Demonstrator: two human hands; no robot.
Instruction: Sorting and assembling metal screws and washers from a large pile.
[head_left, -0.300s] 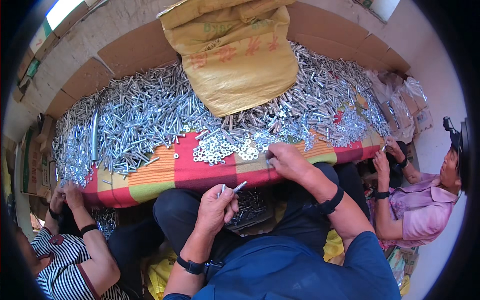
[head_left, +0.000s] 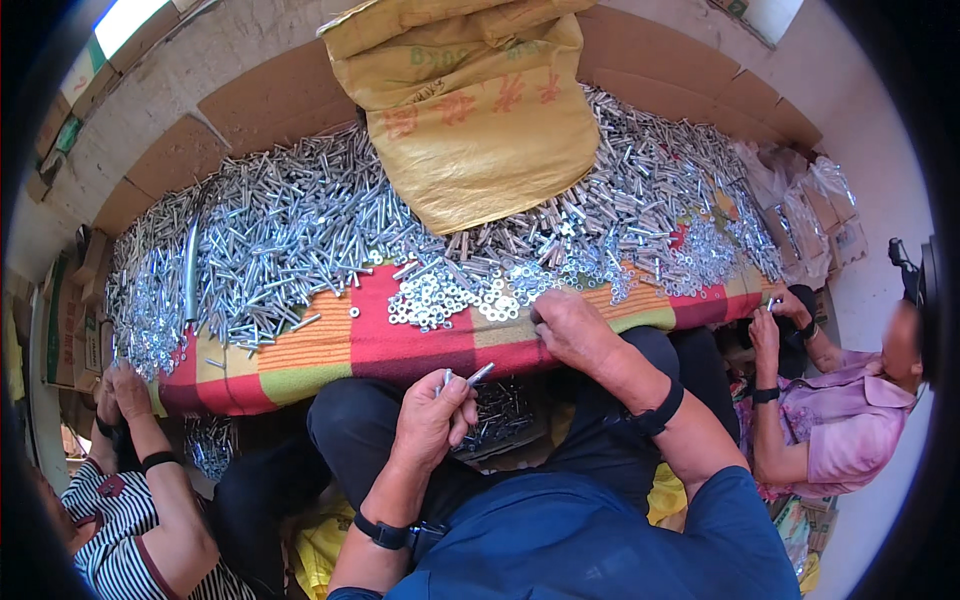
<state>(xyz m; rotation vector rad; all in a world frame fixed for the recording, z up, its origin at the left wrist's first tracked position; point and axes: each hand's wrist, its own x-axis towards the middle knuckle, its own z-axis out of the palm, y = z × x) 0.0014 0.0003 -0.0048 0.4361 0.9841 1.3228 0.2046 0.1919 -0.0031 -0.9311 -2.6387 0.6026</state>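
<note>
My left hand (head_left: 430,415) is closed above my lap, gripping metal bolts (head_left: 481,374); their shiny ends stick out past the thumb and fingers. Over the near edge of the checked blanket (head_left: 400,347), my right hand (head_left: 578,332) has its fingertips pinched together, and whatever they hold is hidden. Just beyond that hand lie loose flat washers (head_left: 497,300), beside a denser heap of pale ring-shaped pieces (head_left: 430,302). A broad pile of silvery bolts (head_left: 290,225) covers the far part of the blanket.
A yellow woven sack (head_left: 480,150) rests on the pile at the back. Cardboard (head_left: 270,105) lines the far edge. Below the blanket stands a container of dark metal pieces (head_left: 500,415). One co-worker in stripes (head_left: 130,520) sits left, another in pink (head_left: 830,420) right, both handling small parts.
My right hand has drawn slightly toward me, away from the washers. My left hand keeps its place with the bolts. The left co-worker's hands have shifted slightly.
</note>
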